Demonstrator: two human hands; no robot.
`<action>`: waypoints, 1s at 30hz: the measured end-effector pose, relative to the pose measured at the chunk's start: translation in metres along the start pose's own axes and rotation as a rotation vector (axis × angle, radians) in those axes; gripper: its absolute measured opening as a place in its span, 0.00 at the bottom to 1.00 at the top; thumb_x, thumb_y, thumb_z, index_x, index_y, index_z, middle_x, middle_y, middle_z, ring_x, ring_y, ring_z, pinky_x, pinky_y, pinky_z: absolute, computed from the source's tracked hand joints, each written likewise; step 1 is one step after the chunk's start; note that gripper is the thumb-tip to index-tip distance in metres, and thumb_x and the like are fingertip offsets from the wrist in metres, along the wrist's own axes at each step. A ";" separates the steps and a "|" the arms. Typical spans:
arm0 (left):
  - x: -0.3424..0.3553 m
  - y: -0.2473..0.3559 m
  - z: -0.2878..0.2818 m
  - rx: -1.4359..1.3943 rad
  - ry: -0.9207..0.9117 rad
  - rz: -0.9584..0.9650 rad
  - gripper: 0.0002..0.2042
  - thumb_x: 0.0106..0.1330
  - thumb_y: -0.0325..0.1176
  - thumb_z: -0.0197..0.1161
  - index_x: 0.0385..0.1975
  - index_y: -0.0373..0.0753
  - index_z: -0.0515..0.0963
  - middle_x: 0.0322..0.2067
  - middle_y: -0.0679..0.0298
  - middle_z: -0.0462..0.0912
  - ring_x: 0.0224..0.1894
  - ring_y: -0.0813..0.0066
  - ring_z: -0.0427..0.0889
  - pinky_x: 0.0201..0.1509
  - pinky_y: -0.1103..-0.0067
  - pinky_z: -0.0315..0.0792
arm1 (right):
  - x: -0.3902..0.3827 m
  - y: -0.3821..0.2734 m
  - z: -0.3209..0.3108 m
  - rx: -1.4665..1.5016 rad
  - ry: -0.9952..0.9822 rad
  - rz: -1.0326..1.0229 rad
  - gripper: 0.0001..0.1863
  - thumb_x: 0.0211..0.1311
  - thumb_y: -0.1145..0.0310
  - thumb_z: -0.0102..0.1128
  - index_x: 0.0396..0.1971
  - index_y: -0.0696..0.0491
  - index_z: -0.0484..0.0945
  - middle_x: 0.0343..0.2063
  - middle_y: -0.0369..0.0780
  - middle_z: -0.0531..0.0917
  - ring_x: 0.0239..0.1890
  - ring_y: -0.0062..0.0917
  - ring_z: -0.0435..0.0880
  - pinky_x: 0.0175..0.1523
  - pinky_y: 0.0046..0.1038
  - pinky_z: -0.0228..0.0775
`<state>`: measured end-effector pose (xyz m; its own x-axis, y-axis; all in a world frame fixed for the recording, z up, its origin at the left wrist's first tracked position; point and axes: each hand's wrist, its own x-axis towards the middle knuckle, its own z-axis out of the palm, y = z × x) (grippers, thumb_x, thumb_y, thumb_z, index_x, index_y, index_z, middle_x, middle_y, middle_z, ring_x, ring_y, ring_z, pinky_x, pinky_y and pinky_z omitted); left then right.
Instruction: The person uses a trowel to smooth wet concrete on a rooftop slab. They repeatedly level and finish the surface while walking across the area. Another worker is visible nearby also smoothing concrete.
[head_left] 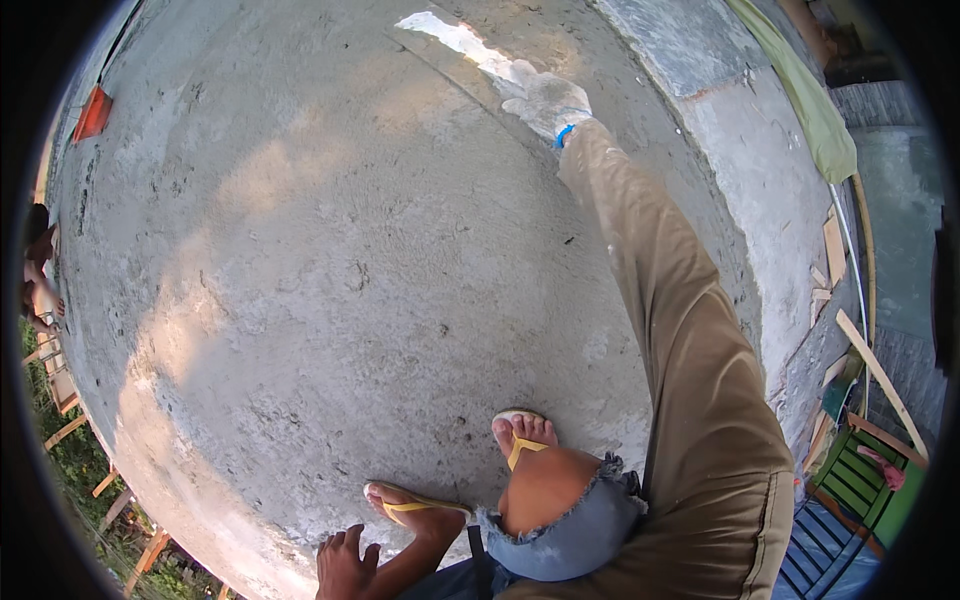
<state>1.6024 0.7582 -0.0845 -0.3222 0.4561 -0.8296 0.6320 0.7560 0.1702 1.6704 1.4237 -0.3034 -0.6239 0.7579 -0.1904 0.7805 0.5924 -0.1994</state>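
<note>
My right hand, in a pale work glove with a blue band at the wrist, reaches far forward over the grey concrete surface. Its thumb stands apart from the fingers, which stretch toward a bright white strip; whether that strip is sunlight or some material I cannot tell. No tool shows in the glove. A thin straight line runs along the concrete beside the fingers. Low in the view, next to my sandalled foot, my bare left hand hangs with loosely spread fingers and nothing visible in them.
At far left are an orange-red object and part of another person. Timber pieces and plants line the lower-left edge. On the right lie a green cloth, wooden sticks and a green slatted piece.
</note>
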 end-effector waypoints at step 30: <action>0.043 0.022 -0.043 0.148 0.231 0.366 0.19 0.67 0.37 0.66 0.55 0.37 0.79 0.38 0.52 0.85 0.44 0.50 0.85 0.53 0.60 0.76 | -0.354 0.081 0.059 0.034 0.116 0.140 0.32 0.60 0.50 0.73 0.55 0.57 0.77 0.46 0.52 0.85 0.49 0.51 0.84 0.53 0.49 0.77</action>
<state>1.5727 0.8149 -0.0939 -0.1973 0.7859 -0.5860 0.8222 0.4582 0.3378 1.9524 1.1876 -0.3089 -0.4992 0.8599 -0.1066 0.8563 0.4709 -0.2120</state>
